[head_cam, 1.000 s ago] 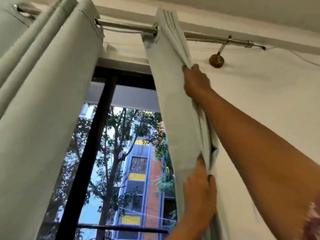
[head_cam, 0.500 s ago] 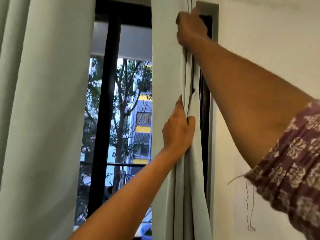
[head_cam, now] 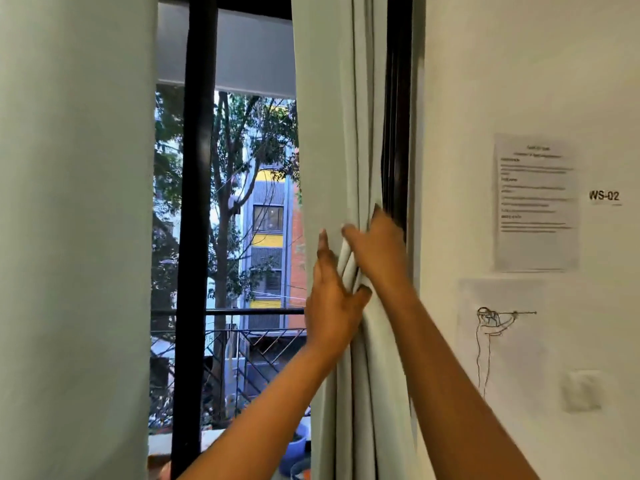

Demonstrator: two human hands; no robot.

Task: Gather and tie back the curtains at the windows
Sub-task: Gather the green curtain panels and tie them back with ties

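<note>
Curtain (head_cam: 332,133) folds sit pinched between left hand (head_cam: 334,306) and right hand (head_cam: 379,251) (both grasping); best bunch pleats evenly before tying.

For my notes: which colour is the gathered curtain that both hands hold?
Pale grey-green, plain, no pattern: the gathered fabric curtain, seen in the head view.

wall: printed sheet (head_cam: 536,202) | "WS-02" label (head_cam: 604,196) | line drawing (head_cam: 498,341) | outside: trees (head_cam: 221,188), building (head_cam: 268,237)

Two bare forearms, no sleeves in view, left hand (head_cam: 332,306), right hand (head_cam: 379,251), ringless fingers (head_cam: 323,244)
</note>
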